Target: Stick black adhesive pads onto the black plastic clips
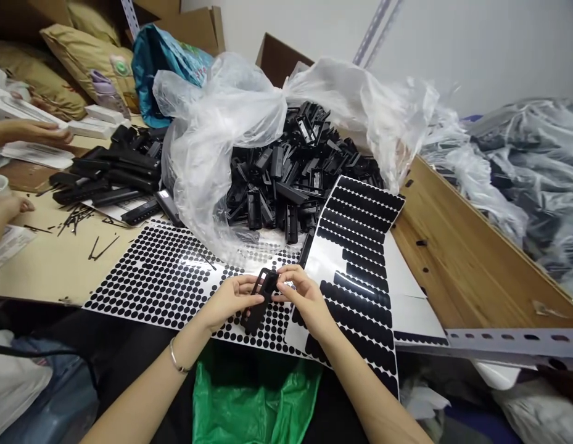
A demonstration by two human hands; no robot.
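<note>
My left hand [230,299] grips a long black plastic part [263,300] from its left side, fingers curled around it. My right hand [301,293] pinches the upper end of the same part with its fingertips. Both hands hover over a white sheet of small round black stickers [161,277]. A second sheet with oval black stickers [360,246] lies just to the right. Behind them a clear plastic bag [221,123] spills a heap of black plastic parts [290,179].
Finished black parts are stacked at the left [115,172]. Another person's hands [31,131] work at the far left beside white boxes. A wooden board [466,265] and a metal rail [499,342] lie on the right. A green bag [253,401] sits below my hands.
</note>
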